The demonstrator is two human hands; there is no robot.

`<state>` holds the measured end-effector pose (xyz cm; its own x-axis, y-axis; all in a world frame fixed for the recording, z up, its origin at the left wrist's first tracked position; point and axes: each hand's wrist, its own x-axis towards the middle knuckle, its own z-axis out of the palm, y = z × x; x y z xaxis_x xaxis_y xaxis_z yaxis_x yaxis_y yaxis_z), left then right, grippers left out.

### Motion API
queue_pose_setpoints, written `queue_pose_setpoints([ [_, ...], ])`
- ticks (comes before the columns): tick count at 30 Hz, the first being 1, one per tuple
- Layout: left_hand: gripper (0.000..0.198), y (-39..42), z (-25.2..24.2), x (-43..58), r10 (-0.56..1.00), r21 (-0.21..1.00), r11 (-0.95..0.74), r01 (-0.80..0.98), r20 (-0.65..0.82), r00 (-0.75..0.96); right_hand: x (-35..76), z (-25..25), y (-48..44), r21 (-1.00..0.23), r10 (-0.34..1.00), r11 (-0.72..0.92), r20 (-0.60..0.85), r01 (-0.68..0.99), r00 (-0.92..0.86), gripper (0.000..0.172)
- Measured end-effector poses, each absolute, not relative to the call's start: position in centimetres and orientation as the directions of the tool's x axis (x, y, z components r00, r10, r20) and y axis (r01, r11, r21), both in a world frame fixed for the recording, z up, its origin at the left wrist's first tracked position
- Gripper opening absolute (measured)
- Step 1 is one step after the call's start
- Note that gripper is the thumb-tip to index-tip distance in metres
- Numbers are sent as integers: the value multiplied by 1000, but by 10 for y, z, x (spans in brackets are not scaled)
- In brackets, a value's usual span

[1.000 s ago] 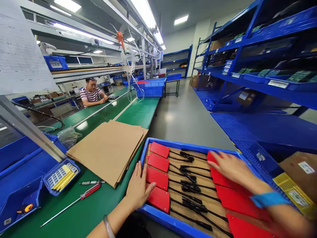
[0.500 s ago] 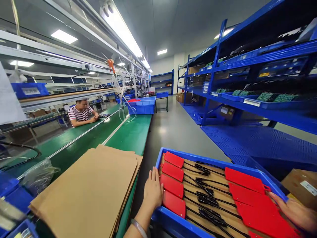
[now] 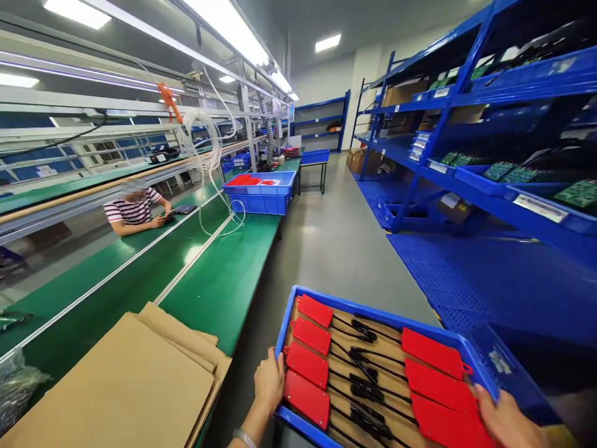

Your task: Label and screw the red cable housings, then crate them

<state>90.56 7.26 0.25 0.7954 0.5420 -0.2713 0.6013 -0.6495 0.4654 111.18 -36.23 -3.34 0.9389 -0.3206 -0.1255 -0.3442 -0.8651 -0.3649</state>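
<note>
Between my hands is a blue plastic tray (image 3: 364, 306), lined with brown cardboard. Two columns of flat red plastic pieces lie in it, among them a red piece (image 3: 306, 398) at the near left and a red piece (image 3: 431, 353) at the far right. Black cables (image 3: 368, 389) run from them and bunch along the middle. My left hand (image 3: 269, 381) grips the left rim, with a band around its wrist. Around the right rim closes my right hand (image 3: 506, 415); part of its fingers is hidden by the tray wall.
A green workbench (image 3: 233, 267) runs along the left, with stacked cardboard sheets (image 3: 116, 379) at its near end and blue bins (image 3: 259, 202) farther on. A person (image 3: 135, 208) in a striped shirt sits across it. Blue shelving (image 3: 448, 112) lines the right of the grey aisle (image 3: 317, 249).
The view has moved forward along the aisle. The cardboard sheets have slid toward the lower left, and the blue bins look nearer. Both hands keep hold of the tray.
</note>
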Motion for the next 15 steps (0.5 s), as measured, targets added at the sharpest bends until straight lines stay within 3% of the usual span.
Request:
queue_pose_setpoints([
  [3, 45, 78, 0, 927, 549, 444, -646, 621, -295, 782, 1126, -22, -346, -296, -281, -894, -215, -337, 935, 68],
  [8, 44, 91, 1, 964, 554, 420, -633, 650, -341, 760, 1161, -5, -321, -223, -276, -911, -292, -346, 916, 66],
  [15, 43, 108, 5, 1029, 585, 432, -584, 687, -363, 725, 1245, 0, -297, -223, -227, -921, -359, -319, 905, 70],
])
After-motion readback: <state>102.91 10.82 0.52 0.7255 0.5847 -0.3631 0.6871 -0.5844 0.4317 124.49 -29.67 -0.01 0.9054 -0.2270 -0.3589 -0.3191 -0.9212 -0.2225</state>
